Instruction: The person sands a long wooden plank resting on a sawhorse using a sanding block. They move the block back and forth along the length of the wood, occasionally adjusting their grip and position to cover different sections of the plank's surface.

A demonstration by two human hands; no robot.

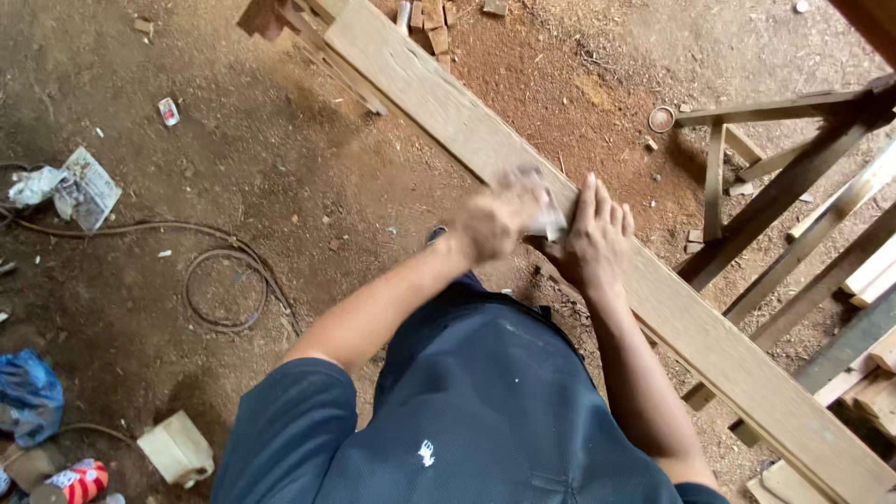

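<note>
Head view: left hand (pixel 499 217), blurry, gripping a sanding sheet (pixel 546 219) and rubbing on the long plank (pixel 691 327), right hand (pixel 595 245) pressing flat beside it, fingers spread open, keeping that plank from sliding.

A dirt floor (pixel 280 177), strewn with reddish sawdust, carries it all. On it lie a looped hose (pixel 224 285), a crumpled paper (pixel 84 187), a blue bag (pixel 28 397), a small can (pixel 168 112), wood offcuts (pixel 431 23) and a round lid (pixel 662 119).
</note>
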